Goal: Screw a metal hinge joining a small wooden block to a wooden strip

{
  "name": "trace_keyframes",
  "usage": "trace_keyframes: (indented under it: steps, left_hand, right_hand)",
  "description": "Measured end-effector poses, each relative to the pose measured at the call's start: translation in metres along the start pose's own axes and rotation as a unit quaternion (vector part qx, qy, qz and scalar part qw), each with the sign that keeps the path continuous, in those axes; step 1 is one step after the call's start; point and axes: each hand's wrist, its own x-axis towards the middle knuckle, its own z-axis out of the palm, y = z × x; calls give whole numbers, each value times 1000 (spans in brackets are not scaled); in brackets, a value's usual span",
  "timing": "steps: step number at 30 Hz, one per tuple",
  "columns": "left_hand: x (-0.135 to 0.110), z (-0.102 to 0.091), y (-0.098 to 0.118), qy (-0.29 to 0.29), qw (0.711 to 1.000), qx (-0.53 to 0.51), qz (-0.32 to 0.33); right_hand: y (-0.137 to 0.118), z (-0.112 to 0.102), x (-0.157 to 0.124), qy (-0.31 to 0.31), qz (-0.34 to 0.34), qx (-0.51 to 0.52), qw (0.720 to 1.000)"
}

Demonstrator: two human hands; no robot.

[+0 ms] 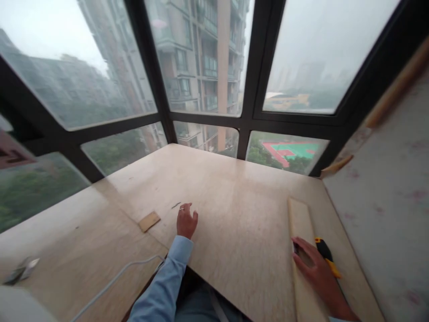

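Observation:
My left hand (187, 221), with a ring on one finger, is over the middle of the wooden tabletop (234, 214). Its thumb stands apart from the fingers and I see nothing held in it. Just beyond its fingertips lies a thin dark sliver (176, 205). My right hand (311, 264) is above a long pale wooden board (300, 214), pinching a small dark object (295, 247) between thumb and fingers; its kind is too small to tell. Beside that hand lies a yellow-and-black tool handle (324, 250), partly hidden by it.
A small brown wood piece (149, 221) lies left of my left hand. A white cable (114, 279) runs over the left panel, near some shiny scraps (25, 270). Dark-framed windows (246, 103) border the back, and a patterned wall (395, 192) rises at right.

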Motion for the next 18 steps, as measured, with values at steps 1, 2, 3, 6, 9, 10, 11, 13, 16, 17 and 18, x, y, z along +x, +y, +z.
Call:
trace_keyframes:
  steps: [1,2,3,6,9,10,11,13,16,17,18]
  left_hand:
    - [1,-8,-9,2,999,43,-19]
    - [1,-16,-18,2,996,83,-43]
    - [1,-23,-25,2,991,119,-69]
    - [1,-42,-47,-4,972,197,-128]
    - [4,-58,-69,-42,961,225,-156]
    - [6,-62,-78,-64,958,223,-167]
    - [8,-67,-86,-87,956,218,-179]
    - [12,-74,-103,-121,950,205,-200]
    - [16,-82,-123,-144,946,196,-214]
    - [17,-83,-128,-149,946,192,-212]
    - [18,-84,-132,-153,948,189,-208]
  right_hand:
    - [3,0,0,-10,-8,-2,1000]
    - [5,0,1,-11,-12,-4,1000]
    - [7,0,1,-14,-18,-6,1000]
    - [10,-2,2,-9,-28,-17,999]
    - [10,-4,2,-11,-30,-24,999]
    - [10,-5,3,-14,-30,-25,999]
    - [9,-6,3,-16,-31,-25,999]
    - [9,-7,4,-21,-30,-25,999]
    - [11,-8,4,-33,-27,-22,999]
    - [13,-8,3,-37,-26,-20,999]
    - [14,-8,3,-39,-24,-19,999]
